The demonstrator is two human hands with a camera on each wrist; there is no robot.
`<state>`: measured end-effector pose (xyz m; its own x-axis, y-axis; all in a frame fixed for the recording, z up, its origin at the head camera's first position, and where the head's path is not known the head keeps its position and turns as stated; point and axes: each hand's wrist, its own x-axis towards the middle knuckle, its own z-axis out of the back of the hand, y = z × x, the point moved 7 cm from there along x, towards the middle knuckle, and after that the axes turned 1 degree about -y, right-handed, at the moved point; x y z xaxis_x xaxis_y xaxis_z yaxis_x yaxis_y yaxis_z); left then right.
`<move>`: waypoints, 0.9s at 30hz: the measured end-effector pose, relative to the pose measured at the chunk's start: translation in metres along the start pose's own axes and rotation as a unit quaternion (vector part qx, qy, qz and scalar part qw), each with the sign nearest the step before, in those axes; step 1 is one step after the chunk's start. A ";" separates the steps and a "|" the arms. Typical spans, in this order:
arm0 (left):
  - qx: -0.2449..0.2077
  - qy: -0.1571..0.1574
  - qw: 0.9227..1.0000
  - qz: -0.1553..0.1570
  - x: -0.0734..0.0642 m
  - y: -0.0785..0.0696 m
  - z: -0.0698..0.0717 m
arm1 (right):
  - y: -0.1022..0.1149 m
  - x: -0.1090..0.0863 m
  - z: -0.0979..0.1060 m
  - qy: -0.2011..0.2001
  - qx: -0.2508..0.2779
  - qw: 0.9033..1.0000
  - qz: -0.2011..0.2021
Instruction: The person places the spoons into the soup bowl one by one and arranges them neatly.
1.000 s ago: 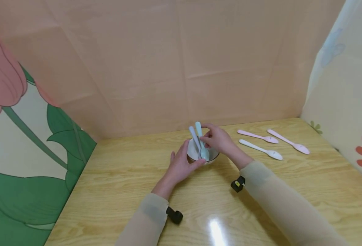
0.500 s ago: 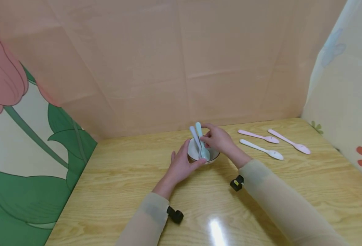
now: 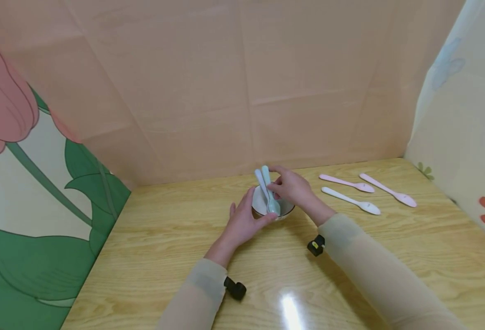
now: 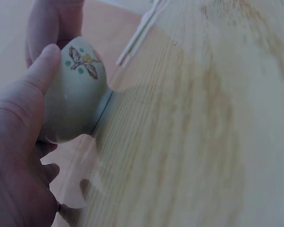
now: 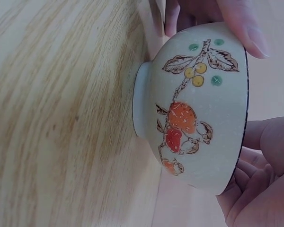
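Bowl (image 5: 203, 104) on table (image 3: 164, 233); lilac spoon (image 3: 261, 180) and mint spoon (image 3: 273, 205) lean in it. Left hand (image 3: 245, 221) grips bowl's left side, thumb and fingers spread. Right hand (image 3: 292, 187), bowl's right, pinches mint spoon. White spoon (image 3: 352, 200), two pink spoons (image 3: 392, 192) farther right.

Two spoons (image 3: 273, 206) in bowl (image 3: 259, 201)

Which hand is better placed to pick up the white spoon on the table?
Probably the right hand: it is nearer the white spoon, which lies on that side of the bowl, though it may need to release the light green spoon. The left hand grips the bowl from the other side.
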<state>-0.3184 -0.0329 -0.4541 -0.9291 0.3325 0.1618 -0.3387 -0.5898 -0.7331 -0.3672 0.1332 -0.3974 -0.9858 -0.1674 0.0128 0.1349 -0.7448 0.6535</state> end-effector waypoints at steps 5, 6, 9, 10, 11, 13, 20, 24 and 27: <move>0.003 0.001 1.000 0.005 0.000 0.001 -0.001 | 0.001 0.001 0.000 -0.002 -0.008 1.000 0.002; 0.003 0.002 1.000 0.006 0.000 0.001 -0.001 | 0.001 0.001 0.000 -0.002 -0.008 1.000 0.002; 0.003 0.002 1.000 0.008 0.000 0.001 0.000 | 0.002 0.001 0.000 -0.002 -0.012 1.000 0.003; 0.004 0.002 1.000 0.008 0.000 0.000 0.000 | 0.003 0.001 0.000 -0.002 -0.012 1.000 0.003; 0.003 0.002 1.000 0.007 -0.001 0.000 0.000 | 0.003 0.001 0.000 -0.002 -0.013 1.000 0.002; 0.001 0.001 1.000 0.005 -0.001 0.000 0.001 | 0.003 0.001 0.000 -0.004 -0.015 1.000 0.001; 0.003 0.003 1.000 0.006 -0.001 0.000 0.000 | 0.005 0.001 0.000 -0.006 -0.021 1.000 0.006; 0.001 0.005 1.000 0.005 -0.001 0.000 -0.001 | 0.004 0.002 -0.001 -0.004 -0.021 1.000 0.001; 0.004 0.007 1.000 0.008 -0.001 0.000 0.000 | 0.003 0.003 -0.001 -0.002 -0.022 1.000 -0.002</move>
<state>-0.3172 -0.0332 -0.4542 -0.9320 0.3338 0.1412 -0.3257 -0.6003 -0.7305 -0.3701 0.1295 -0.3960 -0.9868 -0.1617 0.0135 0.1352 -0.7735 0.6192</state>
